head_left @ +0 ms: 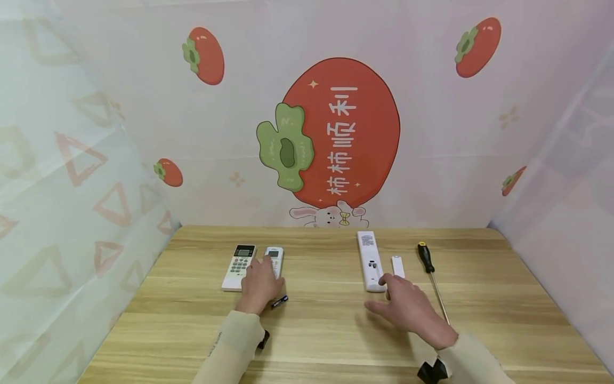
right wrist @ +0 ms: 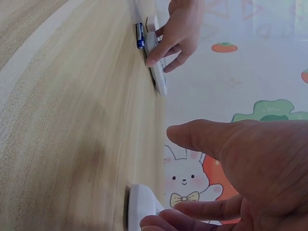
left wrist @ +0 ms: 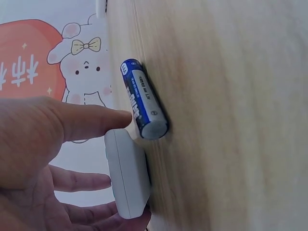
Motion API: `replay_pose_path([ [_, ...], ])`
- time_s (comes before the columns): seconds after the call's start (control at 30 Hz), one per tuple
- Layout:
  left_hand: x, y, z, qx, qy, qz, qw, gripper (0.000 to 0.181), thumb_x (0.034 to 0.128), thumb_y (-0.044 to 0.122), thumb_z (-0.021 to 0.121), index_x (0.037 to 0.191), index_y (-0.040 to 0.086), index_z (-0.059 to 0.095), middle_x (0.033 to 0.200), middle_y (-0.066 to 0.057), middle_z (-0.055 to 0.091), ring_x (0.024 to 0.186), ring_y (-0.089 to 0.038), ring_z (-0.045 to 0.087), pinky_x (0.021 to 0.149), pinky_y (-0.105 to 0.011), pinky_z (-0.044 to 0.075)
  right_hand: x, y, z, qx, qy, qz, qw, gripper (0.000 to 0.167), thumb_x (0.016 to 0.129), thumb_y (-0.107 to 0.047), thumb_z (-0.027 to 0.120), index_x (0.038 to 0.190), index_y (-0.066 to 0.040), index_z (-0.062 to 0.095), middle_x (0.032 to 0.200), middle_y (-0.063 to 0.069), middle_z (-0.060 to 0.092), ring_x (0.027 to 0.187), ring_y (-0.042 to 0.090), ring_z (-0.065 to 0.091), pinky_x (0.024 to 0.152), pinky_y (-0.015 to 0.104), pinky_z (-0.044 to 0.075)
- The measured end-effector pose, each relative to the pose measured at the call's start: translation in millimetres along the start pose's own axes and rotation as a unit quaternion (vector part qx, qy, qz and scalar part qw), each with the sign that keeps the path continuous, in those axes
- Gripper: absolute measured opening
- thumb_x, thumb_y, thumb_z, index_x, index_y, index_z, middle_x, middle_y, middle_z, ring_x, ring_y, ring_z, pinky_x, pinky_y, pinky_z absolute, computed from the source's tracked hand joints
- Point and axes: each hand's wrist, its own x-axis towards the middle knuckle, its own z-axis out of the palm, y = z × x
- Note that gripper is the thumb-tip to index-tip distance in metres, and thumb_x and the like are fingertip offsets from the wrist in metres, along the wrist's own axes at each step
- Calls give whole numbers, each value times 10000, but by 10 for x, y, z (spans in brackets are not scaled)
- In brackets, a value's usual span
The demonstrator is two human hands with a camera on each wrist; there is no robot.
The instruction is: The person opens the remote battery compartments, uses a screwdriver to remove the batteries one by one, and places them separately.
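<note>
My left hand is over the small white remote control, thumb at one edge and fingers at the other, gripping it where it lies. Close to that thumb, a blue-and-silver AAA battery rests on the wood. My right hand hovers by the lower end of a long white remote control, thumb spread away from the fingers. That remote lies back side up, its battery compartment uncovered. Whether the right fingertips touch it is hard to tell. A white battery cover lies just beyond the right hand.
A wider white remote control with a screen and buttons lies left of my left hand. On the right is a screwdriver with a black and yellow handle, its shaft partly behind my right hand. Printed fabric walls enclose the wooden table.
</note>
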Motion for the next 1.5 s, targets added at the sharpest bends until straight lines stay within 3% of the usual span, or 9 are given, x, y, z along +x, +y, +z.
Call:
replay_pose_path([
  [0.3,5,-14,0,-18,71,-43,10000,596,857,192,762,1343,-73,540,1079,-279,550,936,-390,549,705,-552,514,-20,-34,-27,80,22,-16,10000,603,798,-443,845,1166,-17,630,759,1,523,641,166,469,531,330,379],
  [0.67,-1,-5,-42,28,360,132,9993,543,861,206,765,1292,-65,575,1014,-255,567,906,-399,571,654,-544,516,-32,-47,-49,112,6,38,9999,625,795,-447,848,1184,-11,627,790,10,551,666,160,480,546,327,394],
  [1.03,-72,107,-294,73,648,456,9968,439,832,183,798,1157,-47,612,858,-168,536,721,-288,530,483,-375,447,-38,-45,-54,86,11,26,10000,630,787,-466,850,1175,-21,631,783,3,538,655,159,471,538,321,380],
  [1.3,-123,175,-446,88,584,483,9971,579,839,201,796,1311,-58,582,903,-180,549,740,-283,530,486,-362,443,-52,-53,-73,94,47,-30,9999,624,785,-471,849,1162,-24,633,784,3,531,658,158,468,553,324,383],
  [1.5,-155,207,-511,40,615,544,9966,612,835,193,793,1344,-63,570,953,-209,570,744,-286,539,485,-359,443,-56,-60,-74,142,43,-51,9999,619,781,-466,854,1158,-26,634,773,2,525,646,160,458,547,323,373],
])
